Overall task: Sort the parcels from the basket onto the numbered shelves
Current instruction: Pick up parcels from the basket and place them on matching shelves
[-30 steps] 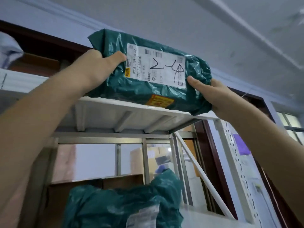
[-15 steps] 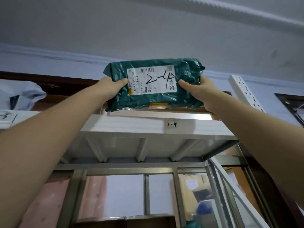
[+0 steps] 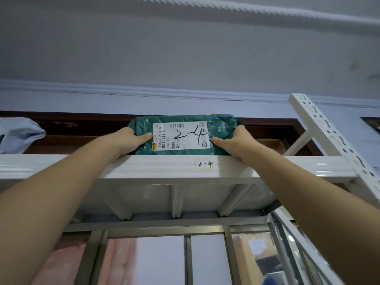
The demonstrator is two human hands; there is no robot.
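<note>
Head view: both hands grip green parcel point(image 3: 183, 135) (shelf 2-4)

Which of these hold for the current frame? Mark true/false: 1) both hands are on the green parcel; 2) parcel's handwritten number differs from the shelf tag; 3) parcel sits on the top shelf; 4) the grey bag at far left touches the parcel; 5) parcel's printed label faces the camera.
1) True. The left hand and right hand grip the ends of the green parcel.
2) False. Parcel reads 2-4, and so does the shelf tag.
3) True. It rests on the top shelf, above the tag.
4) False. The grey bag lies well apart, to the left.
5) True. The label faces the camera.
</note>
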